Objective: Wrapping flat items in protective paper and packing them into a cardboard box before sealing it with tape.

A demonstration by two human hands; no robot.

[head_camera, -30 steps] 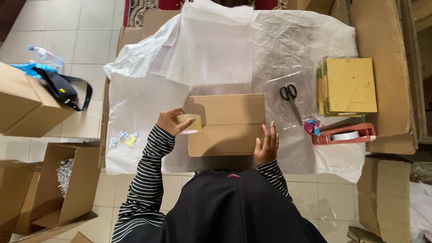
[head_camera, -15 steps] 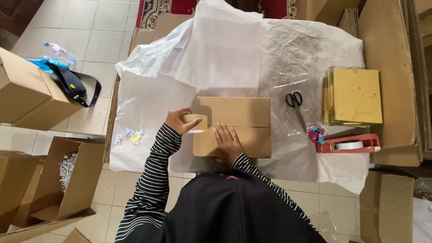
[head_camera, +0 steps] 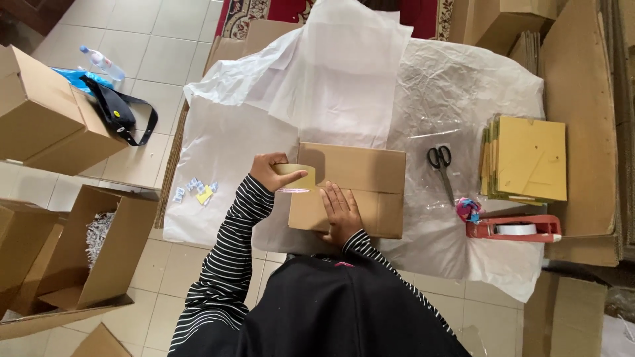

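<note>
A person in a striped-sleeved top is leaning over a low table (head_camera: pixel 218 152) that is lying under white paper and clear plastic sheeting. The left hand (head_camera: pixel 272 172) is grasping a roll of tape (head_camera: pixel 296 176), fingers curled round it, and is holding it at the left edge of a closed cardboard box (head_camera: pixel 350 188) that is sitting near the middle of the table, at its near side. A short strip of tape is stretching from the roll along the box's seam. The right hand (head_camera: pixel 342 213) is lying flat and open on the box top near its left end, fingers spread and pressing down, gripping nothing. Right of the box, a pair of black-handled scissors (head_camera: pixel 441 168) is lying on the plastic, and further right a stack of yellow flat boards (head_camera: pixel 526 158) is sitting beside a red tape dispenser (head_camera: pixel 516 228). Small packets (head_camera: pixel 196 190) are lying at the table's left side. On the floor to the left, an open carton (head_camera: pixel 106 251) is showing shredded paper inside.
</note>
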